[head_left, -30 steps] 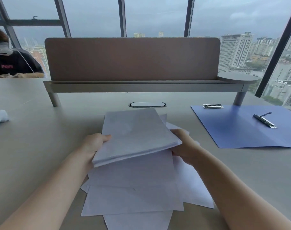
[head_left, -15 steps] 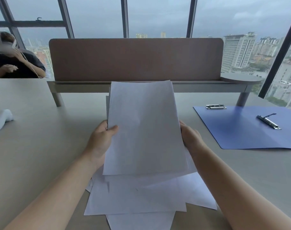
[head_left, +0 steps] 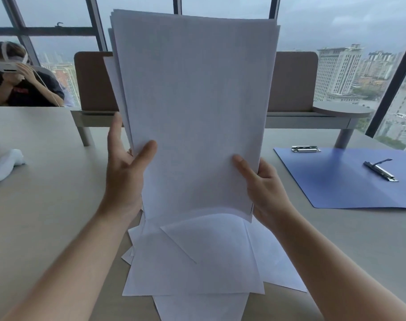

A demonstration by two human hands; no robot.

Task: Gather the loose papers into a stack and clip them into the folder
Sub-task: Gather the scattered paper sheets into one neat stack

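The stack of papers (head_left: 195,112) is thin, matt white paper, smooth and slightly translucent against the window light. Below it, the loose sheets (head_left: 197,262) are the same plain matt paper. Right of the stack, the folder (head_left: 341,181) looks like smooth blue plastic with a soft sheen, bearing a shiny metal clip (head_left: 380,170). The tabletop (head_left: 46,205) is a pale, matt, smooth laminate.
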